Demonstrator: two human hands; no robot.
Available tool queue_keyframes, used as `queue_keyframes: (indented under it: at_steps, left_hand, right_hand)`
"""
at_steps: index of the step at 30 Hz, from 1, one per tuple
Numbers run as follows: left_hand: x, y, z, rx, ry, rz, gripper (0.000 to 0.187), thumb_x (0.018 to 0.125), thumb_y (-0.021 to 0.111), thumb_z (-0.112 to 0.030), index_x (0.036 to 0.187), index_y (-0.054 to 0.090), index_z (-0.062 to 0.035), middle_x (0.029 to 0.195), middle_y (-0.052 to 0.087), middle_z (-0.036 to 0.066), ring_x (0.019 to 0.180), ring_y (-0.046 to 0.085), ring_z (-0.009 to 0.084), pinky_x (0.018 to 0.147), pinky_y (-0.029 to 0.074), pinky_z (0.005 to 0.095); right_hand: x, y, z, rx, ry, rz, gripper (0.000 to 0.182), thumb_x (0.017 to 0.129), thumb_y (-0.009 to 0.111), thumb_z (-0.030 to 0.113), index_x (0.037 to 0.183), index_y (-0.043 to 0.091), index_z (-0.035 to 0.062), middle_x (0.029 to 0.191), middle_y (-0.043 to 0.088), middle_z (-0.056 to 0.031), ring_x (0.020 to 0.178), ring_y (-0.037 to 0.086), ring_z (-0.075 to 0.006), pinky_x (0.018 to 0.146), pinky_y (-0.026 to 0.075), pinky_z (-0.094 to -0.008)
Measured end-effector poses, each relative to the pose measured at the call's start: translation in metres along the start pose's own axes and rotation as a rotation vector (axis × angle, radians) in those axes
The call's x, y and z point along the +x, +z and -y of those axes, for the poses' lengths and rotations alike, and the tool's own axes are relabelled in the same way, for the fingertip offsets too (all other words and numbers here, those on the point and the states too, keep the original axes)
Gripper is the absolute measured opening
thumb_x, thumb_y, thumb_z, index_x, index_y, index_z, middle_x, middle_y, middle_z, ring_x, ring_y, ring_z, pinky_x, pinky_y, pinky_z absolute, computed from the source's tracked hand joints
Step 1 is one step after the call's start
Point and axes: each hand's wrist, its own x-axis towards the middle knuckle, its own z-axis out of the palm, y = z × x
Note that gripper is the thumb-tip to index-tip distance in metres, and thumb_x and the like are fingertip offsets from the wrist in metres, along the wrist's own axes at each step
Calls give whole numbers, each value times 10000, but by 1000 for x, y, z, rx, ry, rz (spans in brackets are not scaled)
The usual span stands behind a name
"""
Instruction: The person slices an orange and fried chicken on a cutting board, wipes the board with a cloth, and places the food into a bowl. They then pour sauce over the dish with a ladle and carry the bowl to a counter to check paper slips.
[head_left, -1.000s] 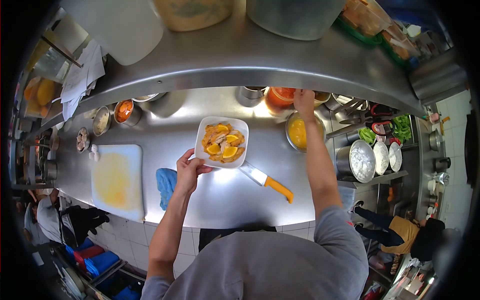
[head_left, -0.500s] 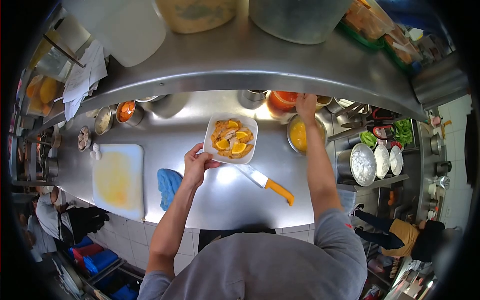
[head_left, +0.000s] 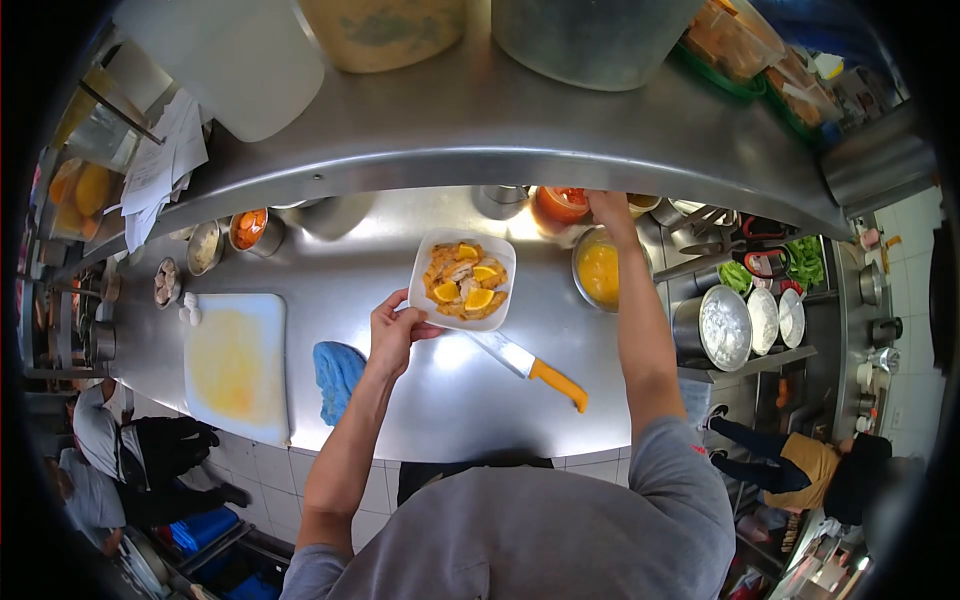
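Bowl: white bowl (head_left: 506,262), squarish with rounded corners, held above the metal counter (head_left: 450,420) around the middle, nearly level as far as I can judge from here.
Contents: golden-brown pieces (head_left: 440,265) with some paler ones at the centre, orange wedges (head_left: 479,298) on top, rind and flesh showing. Looks moist, loosely heaped, inside the rim.
Left hand: (head_left: 393,335) fingers narrowed on the bowl's near-left corner; one-sided hold.
Right hand: (head_left: 608,212) out at the far right, by the red-filled container (head_left: 560,205), under the shelf (head_left: 450,110) edge. Fingertips hidden; can't tell if wide, narrow or holding something.
Step in hand: my read, bowl supported one-handed while the other hand reaches among the containers.
Move needs: bowl kept level, since the wedges look loose; right hand needs clearance from the shelf lip and the yellow-filled bowl (head_left: 598,272) near it.
Knife: (head_left: 508,354) flat on the counter, nearer than the bowl, orange handle to the right.
Left side: blue cloth (head_left: 338,383), stained cutting board (head_left: 235,370) farther left.
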Motion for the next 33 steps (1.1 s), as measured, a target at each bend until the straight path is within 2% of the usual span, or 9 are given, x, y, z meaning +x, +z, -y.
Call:
queue_keyframes:
  at_steps: [3,5,7,10,13,25,28,31,33]
  left_hand:
    - [1,0,0,-5,0,-15,398,844,541,45,1237,563,104,915,724,204,726,747,263,673,664,324]
    - [0,0,1,-9,3,-17,388,844,539,46,1226,572,101,889,727,197,722,746,258,671,660,319]
    - [-1,0,0,-8,8,-8,387,844,540,45,1225,571,102,892,727,199,722,746,258,670,660,318]
    - [3,-1,4,-20,4,-7,387,846,537,49,1227,567,106,899,726,202,720,746,257,670,660,318]
    - [4,2,4,-22,-2,-4,387,848,534,53,1230,562,112,903,726,204,720,745,258,676,662,322]
    - [6,6,3,-23,-3,9,398,848,532,54,1241,560,107,914,725,207,745,749,269,686,665,326]
    - [6,11,0,-9,-5,6,390,847,535,53,1232,567,102,919,726,206,752,750,269,687,665,325]
    - [10,12,2,-23,1,30,388,847,539,51,1230,570,104,926,726,206,751,749,268,687,665,324]
    - [12,16,1,-28,0,23,385,847,542,49,1227,572,102,931,726,207,750,749,268,684,665,321]
  right_hand:
    - [14,2,-15,-138,-378,-164,241,952,623,180,1116,627,4,927,636,-72,718,595,-137,556,470,-285]
    - [10,-2,-12,-119,-404,-182,277,963,604,183,1158,625,-12,1030,657,-133,894,609,-246,748,482,-341]
    - [-13,-11,29,-2,-161,-89,326,984,562,189,1215,630,-32,1203,679,-240,1190,599,-416,1038,435,-416]
    - [-3,21,1,366,-51,-194,286,982,561,179,1157,646,-30,1149,682,-245,1127,610,-436,1003,451,-450]
    - [-10,22,7,-126,-444,-314,248,973,559,155,1113,652,-26,1103,683,-251,1067,620,-456,961,467,-485]
    - [9,0,-11,-436,-481,-78,325,978,522,237,1138,665,-7,1157,665,-265,1119,589,-473,988,448,-522]
    - [7,5,-15,-474,-619,-271,306,979,521,217,1129,668,-5,1132,676,-254,1098,602,-456,982,451,-521]
    - [11,-1,-14,-461,-361,-29,312,981,519,223,1146,663,0,1160,671,-245,1124,593,-448,1011,431,-527]
    - [13,3,-19,-544,-552,-216,288,976,527,210,1107,673,-1,1116,685,-235,1090,615,-428,985,449,-515]
